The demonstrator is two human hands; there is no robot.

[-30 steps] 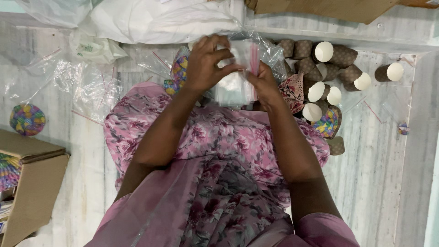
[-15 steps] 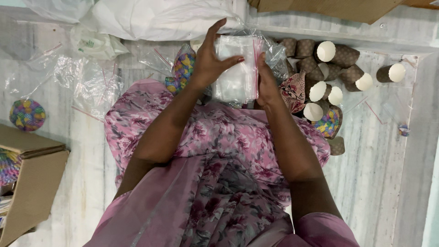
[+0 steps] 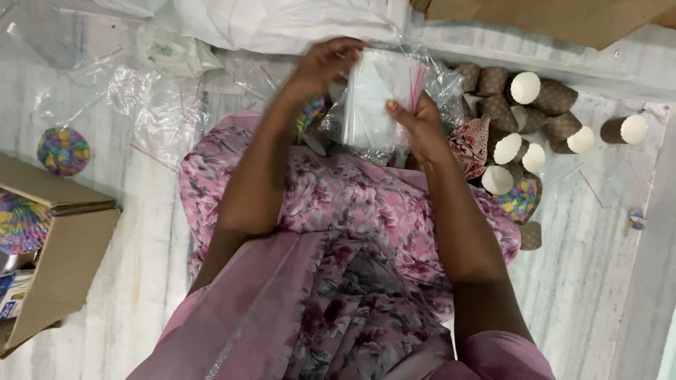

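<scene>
Both raised, the left hand (image 3: pixel 320 67) and right hand (image 3: pixel 419 123) pinch a clear bag stack (image 3: pixel 373 98).

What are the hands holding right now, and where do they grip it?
A stack of clear zip bags: right hand pinches the red-striped edge; left hand, blurred, grips the top.

glossy clear plastic bags (image 3: pixel 373 105), matt paper cups (image 3: pixel 524 88)

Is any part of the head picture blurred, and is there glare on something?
Head view: the left hand is smeared by motion blur, while the right hand and the paper cups look sharper; soft light, faint shadows; white glare spots on the clear bags on the floor.
</scene>
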